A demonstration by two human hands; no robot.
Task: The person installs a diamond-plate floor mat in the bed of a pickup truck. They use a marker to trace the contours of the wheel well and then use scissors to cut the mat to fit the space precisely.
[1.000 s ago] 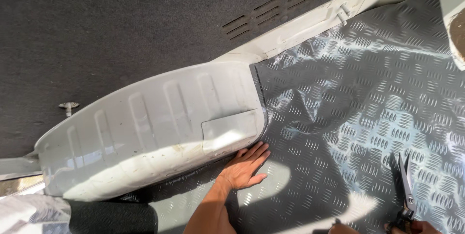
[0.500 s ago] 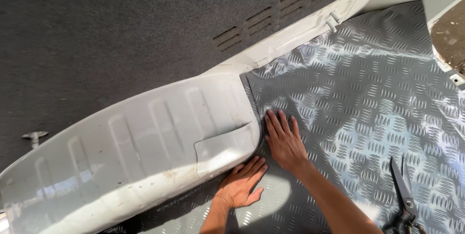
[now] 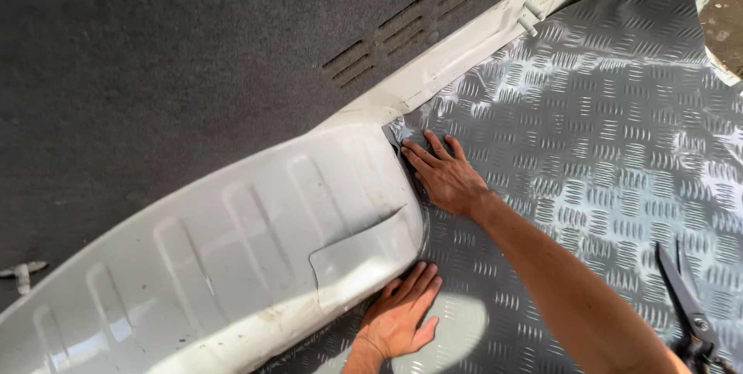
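We have both hands flat on the grey ribbed mat [image 3: 588,134], which lies spread over the floor beside the white wheel arch [image 3: 232,265]. Our right hand [image 3: 445,176] presses the mat's cut edge against the far corner of the arch, fingers spread and gripping nothing. Our left hand [image 3: 402,316] lies palm down on the mat at the near foot of the arch, also open and empty. The mat looks thin and bendy, since its edge curls up where it meets the arch, so we judge it light, floppy and easy to crease. Its raised pattern should give some grip under flat palms, and the loose edge by the arch is the place to pinch it. Scissors [image 3: 685,304] lie on the mat, well away from the arch.
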